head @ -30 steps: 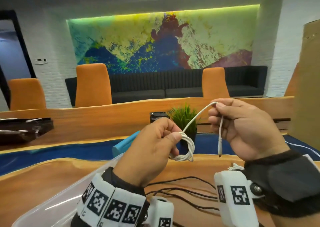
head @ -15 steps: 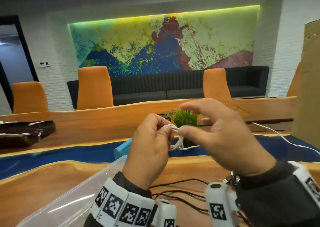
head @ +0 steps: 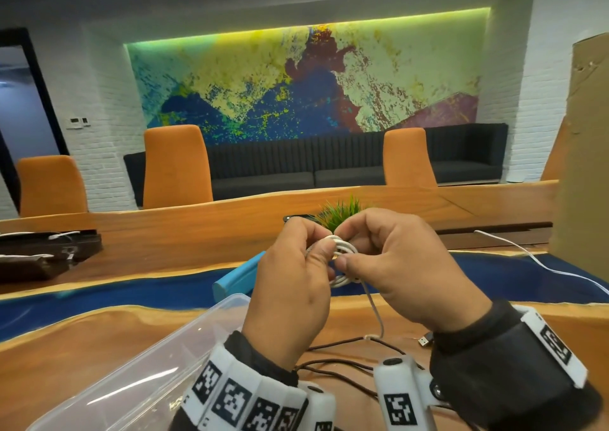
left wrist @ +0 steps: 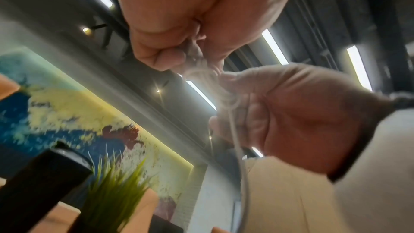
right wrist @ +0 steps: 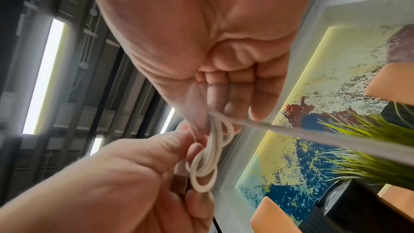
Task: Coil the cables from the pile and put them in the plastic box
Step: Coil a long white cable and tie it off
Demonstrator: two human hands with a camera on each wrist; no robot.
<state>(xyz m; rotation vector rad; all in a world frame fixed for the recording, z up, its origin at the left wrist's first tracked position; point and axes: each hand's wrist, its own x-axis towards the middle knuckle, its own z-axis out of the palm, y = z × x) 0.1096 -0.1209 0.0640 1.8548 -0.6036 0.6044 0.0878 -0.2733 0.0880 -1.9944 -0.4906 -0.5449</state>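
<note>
A small coil of white cable [head: 344,249] [right wrist: 209,155] is held up in front of me, above the table. My left hand [head: 296,279] pinches the coil with thumb and curled fingers, and its USB plug [right wrist: 179,182] sticks out by the palm. My right hand [head: 392,259] pinches the cable beside the coil; a loose tail [head: 374,308] hangs down from it. The clear plastic box [head: 138,361] sits at the lower left, under my left wrist. Dark cables [head: 346,364] lie on the wood below my hands.
A small green plant [head: 342,211] in a dark pot stands just behind my hands. A light blue object [head: 235,277] lies past the box. Another white cable [head: 534,259] trails across the blue strip at right. A cardboard sheet [head: 583,153] stands at the right edge.
My right hand has come down from holding the cable end high and closed in on the coil. The free length is wound in, leaving a short hanging tail.
</note>
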